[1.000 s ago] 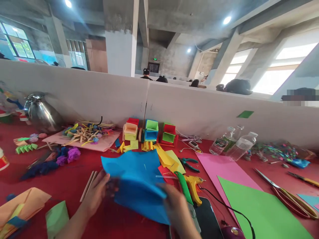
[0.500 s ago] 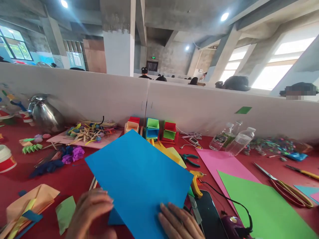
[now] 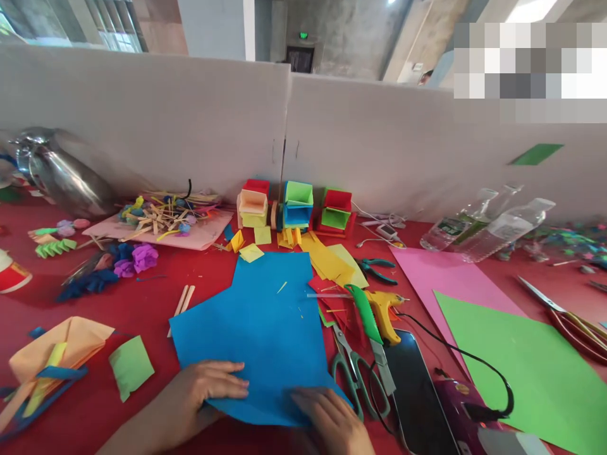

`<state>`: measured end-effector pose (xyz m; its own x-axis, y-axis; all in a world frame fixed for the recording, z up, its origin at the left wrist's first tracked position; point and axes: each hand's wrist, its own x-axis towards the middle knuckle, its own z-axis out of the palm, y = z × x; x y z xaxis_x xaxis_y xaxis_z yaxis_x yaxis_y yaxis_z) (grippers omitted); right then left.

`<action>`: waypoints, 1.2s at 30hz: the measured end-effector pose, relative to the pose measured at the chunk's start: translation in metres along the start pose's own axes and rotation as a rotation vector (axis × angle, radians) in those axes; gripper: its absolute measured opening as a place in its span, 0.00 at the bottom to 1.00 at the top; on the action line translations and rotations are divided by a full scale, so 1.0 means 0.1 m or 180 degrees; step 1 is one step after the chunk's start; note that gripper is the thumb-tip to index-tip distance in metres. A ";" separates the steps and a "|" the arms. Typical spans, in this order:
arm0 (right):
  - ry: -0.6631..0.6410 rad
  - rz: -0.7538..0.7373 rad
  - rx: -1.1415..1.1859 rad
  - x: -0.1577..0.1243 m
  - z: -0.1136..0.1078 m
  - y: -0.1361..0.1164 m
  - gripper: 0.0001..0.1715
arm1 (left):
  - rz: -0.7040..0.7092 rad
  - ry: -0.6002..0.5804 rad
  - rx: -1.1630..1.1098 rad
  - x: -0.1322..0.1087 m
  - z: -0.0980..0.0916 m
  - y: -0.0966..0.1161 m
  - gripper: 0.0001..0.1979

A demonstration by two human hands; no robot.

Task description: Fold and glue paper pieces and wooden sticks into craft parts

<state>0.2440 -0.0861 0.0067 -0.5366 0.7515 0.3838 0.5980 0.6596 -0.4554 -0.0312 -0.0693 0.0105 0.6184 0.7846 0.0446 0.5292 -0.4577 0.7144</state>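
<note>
A sheet of blue paper point(image 3: 256, 338) lies before me, on top of another blue sheet point(image 3: 275, 272) on the red table. The near edge of the upper sheet bows slightly upward. My left hand point(image 3: 215, 387) is closed on its near left edge, fingers over the top and thumb low at the edge. At the near right edge my right hand point(image 3: 329, 414) has its fingers together on the paper; motion blurs them, and its thumb is hidden. Small yellow scraps point(image 3: 282, 287) lie on the blue paper beyond my hands.
Grey-handled scissors point(image 3: 353, 370), a green cutter point(image 3: 365, 316), a yellow glue gun point(image 3: 383, 313) and a phone point(image 3: 417, 385) lie right. Pink paper point(image 3: 427, 265) and green paper point(image 3: 516, 366) lie beyond. Small paper boxes point(image 3: 298, 205) stand before the white partition point(image 3: 190, 120).
My view has tilted down. The upper blue sheet, raised and angled before, now lies lower and flatter. Both hands have come to its near edge.
</note>
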 end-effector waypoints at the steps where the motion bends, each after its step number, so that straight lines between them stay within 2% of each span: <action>1: 0.0026 0.0228 0.0123 0.00 -0.01 0.03 0.14 | -0.0262 0.0017 -0.0151 -0.01 -0.01 0.01 0.15; 5: 0.0172 0.1442 0.0190 0.05 0.02 0.07 0.17 | -0.1644 0.0361 -0.0306 0.05 -0.10 -0.04 0.20; 8: 0.0338 0.1812 -0.0062 0.16 0.02 0.05 0.15 | -0.2053 0.0700 0.0021 0.12 -0.19 -0.13 0.28; 11: 0.0315 0.1726 -0.0156 0.24 0.06 0.02 0.21 | -0.1742 0.0968 0.0844 0.16 -0.25 -0.11 0.32; 14: 0.0208 0.1448 -0.0075 0.26 0.15 -0.04 0.22 | -0.0780 0.1222 0.1886 0.18 -0.17 0.07 0.29; 16: 0.0159 0.1358 -0.0139 0.24 0.22 -0.08 0.23 | -0.0019 0.0679 0.2143 0.20 -0.03 0.20 0.31; 18: 0.0136 0.1297 -0.0390 0.22 0.26 -0.12 0.21 | 0.0365 0.0286 0.2234 0.21 0.13 0.28 0.32; 21: 0.0090 0.1168 -0.0889 0.19 0.27 -0.16 0.19 | 0.0303 0.0224 0.2260 0.22 0.31 0.25 0.32; 25: 0.0047 0.1158 -0.1143 0.16 0.26 -0.22 0.19 | 0.0139 0.0322 0.2309 0.18 0.41 0.15 0.29; 27: 0.0089 0.1185 -0.0968 0.13 0.27 -0.23 0.18 | 0.0090 0.0364 0.2333 0.15 0.43 0.14 0.28; 30: 0.0282 0.1221 -0.0329 0.09 0.28 -0.24 0.19 | 0.0052 0.0439 0.2314 0.13 0.40 0.18 0.30; 33: 0.0442 0.1419 0.0493 0.03 0.24 -0.24 0.25 | -0.0219 0.0931 0.2091 0.13 0.25 0.21 0.38; 36: 0.0443 0.1506 0.0970 -0.01 0.13 -0.22 0.27 | -0.0649 0.1888 0.1709 0.06 0.00 0.17 0.46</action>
<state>0.2237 -0.1013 0.0059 -0.1569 0.9720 0.1747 0.5443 0.2327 -0.8060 -0.0182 -0.0723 0.0228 0.1503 0.8956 0.4188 0.8966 -0.3020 0.3240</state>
